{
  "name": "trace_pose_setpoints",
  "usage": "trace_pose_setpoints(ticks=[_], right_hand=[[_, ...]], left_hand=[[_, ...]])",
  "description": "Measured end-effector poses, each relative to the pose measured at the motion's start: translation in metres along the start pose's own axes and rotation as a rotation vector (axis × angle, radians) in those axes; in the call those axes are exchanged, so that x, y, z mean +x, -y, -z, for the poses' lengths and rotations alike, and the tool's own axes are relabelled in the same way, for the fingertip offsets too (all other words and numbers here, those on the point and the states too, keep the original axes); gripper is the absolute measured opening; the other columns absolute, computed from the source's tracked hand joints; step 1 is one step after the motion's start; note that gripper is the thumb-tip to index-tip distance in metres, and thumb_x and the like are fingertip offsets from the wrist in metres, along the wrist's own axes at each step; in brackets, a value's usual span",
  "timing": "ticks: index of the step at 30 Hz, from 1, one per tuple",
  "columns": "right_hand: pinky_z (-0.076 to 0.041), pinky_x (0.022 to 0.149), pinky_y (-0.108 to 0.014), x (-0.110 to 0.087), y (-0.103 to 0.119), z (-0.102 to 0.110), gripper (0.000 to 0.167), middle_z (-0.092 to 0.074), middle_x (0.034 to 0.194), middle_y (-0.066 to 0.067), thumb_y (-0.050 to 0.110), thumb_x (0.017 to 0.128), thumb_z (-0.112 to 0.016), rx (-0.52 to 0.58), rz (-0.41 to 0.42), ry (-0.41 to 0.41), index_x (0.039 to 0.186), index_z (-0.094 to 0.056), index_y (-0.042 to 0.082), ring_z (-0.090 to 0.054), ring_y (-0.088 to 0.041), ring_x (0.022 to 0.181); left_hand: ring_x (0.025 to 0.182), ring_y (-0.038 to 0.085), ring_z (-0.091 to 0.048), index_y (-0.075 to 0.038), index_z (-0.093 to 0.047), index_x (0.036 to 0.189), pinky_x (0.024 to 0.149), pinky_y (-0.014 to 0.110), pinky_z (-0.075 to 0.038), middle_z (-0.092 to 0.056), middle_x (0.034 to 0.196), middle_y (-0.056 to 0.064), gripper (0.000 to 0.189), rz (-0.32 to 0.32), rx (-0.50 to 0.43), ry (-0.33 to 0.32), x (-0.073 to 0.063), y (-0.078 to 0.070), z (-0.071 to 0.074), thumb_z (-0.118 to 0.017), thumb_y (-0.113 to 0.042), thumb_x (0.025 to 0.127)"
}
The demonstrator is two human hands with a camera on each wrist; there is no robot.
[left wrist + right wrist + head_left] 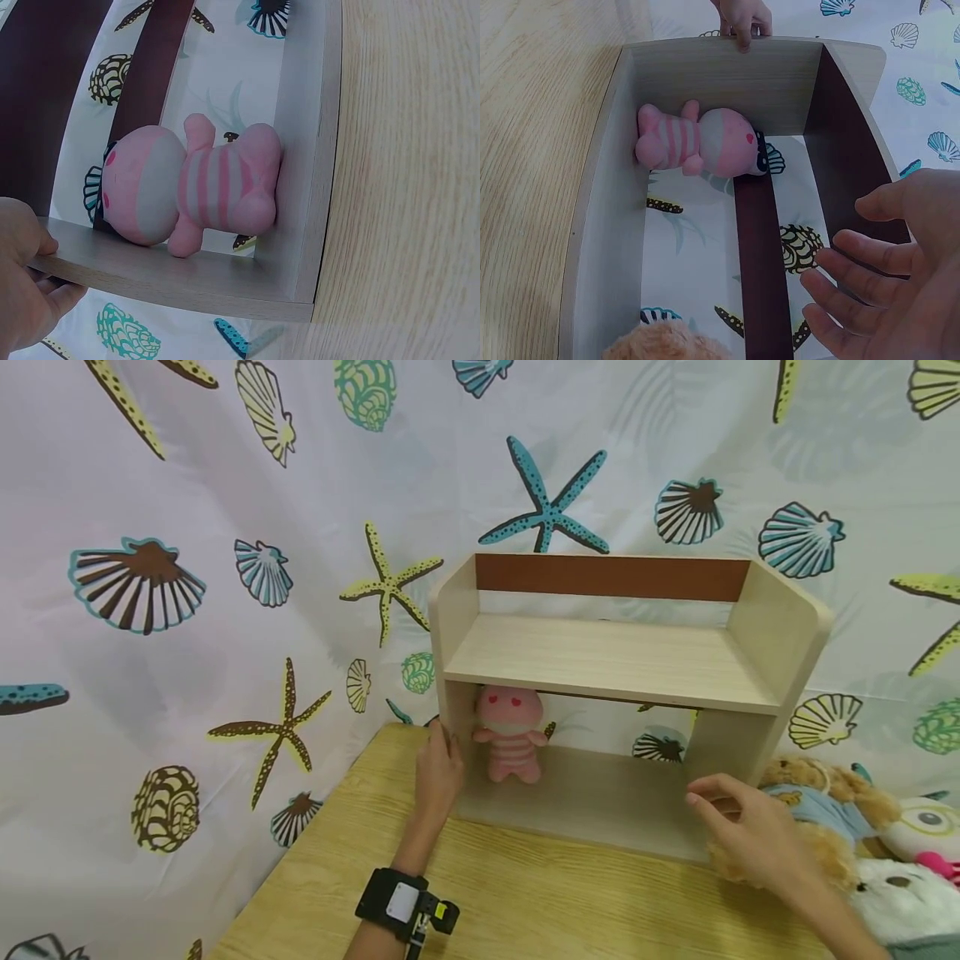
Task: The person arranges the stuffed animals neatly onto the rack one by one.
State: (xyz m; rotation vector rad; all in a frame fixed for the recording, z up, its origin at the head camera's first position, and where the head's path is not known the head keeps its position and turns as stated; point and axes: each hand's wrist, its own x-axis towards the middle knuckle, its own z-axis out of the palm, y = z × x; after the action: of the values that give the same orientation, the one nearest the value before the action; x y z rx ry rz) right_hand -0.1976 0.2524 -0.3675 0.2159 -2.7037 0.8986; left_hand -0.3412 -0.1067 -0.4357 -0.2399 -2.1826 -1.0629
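A light wood two-tier shelf (pixel 615 652) stands on the table. At its left side panel, my left hand (pixel 439 768) grips the front edge, thumb inside and fingers outside in the left wrist view. A pink striped plush toy (pixel 513 735) with heart eyes sits upright in the lower compartment, close to that panel. My right hand (pixel 757 835) is in front of the shelf's lower right side, fingers apart and slightly bent, holding nothing. Just beside it is a brown teddy bear (pixel 813 810) in a blue shirt, partly covered by the hand.
To the right of the shelf, a white plush dog (pixel 903 902) and a plush toy with big round eyes (pixel 918 831) lie by the bear. Behind the wood-grain table (pixel 540 893) hangs a white curtain (pixel 300 510) printed with shells and starfish.
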Motion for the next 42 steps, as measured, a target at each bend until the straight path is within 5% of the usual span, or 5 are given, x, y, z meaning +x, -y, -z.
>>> trace_pose_setpoints(ticks=[18, 26, 42], right_hand=[[-0.054, 0.069, -0.033, -0.014, -0.021, 0.021, 0.026, -0.072, 0.102, -0.006, 0.029, 0.102, -0.059, -0.068, 0.001, 0.047, 0.11, -0.07, 0.006, -0.069, -0.024, 0.086], [-0.055, 0.072, -0.046, -0.023, -0.03, 0.033, 0.038, -0.07, 0.111, -0.012, 0.038, 0.103, -0.056, -0.081, -0.084, 0.094, 0.117, -0.068, 0.005, -0.068, -0.032, 0.093], [-0.054, 0.068, -0.05, -0.034, -0.048, 0.05, 0.038, -0.071, 0.104, -0.012, 0.04, 0.103, -0.054, -0.141, -0.153, 0.118, 0.114, -0.068, 0.006, -0.069, -0.032, 0.088]], left_hand=[[0.083, 0.043, -0.067, 0.007, -0.052, 0.112, 0.062, 0.051, -0.053, -0.065, 0.091, 0.029, 0.015, 0.02, -0.019, 0.003, 0.0, 0.003, 0.004, -0.056, 0.002, 0.099], [0.081, 0.043, -0.067, 0.007, -0.051, 0.109, 0.061, 0.051, -0.053, -0.064, 0.088, 0.029, 0.013, -0.016, -0.016, -0.006, -0.001, 0.003, 0.002, -0.056, 0.003, 0.098], [0.081, 0.044, -0.068, 0.006, -0.051, 0.107, 0.061, 0.053, -0.053, -0.064, 0.087, 0.029, 0.011, -0.009, -0.025, -0.006, -0.001, -0.001, 0.001, -0.056, 0.001, 0.099]])
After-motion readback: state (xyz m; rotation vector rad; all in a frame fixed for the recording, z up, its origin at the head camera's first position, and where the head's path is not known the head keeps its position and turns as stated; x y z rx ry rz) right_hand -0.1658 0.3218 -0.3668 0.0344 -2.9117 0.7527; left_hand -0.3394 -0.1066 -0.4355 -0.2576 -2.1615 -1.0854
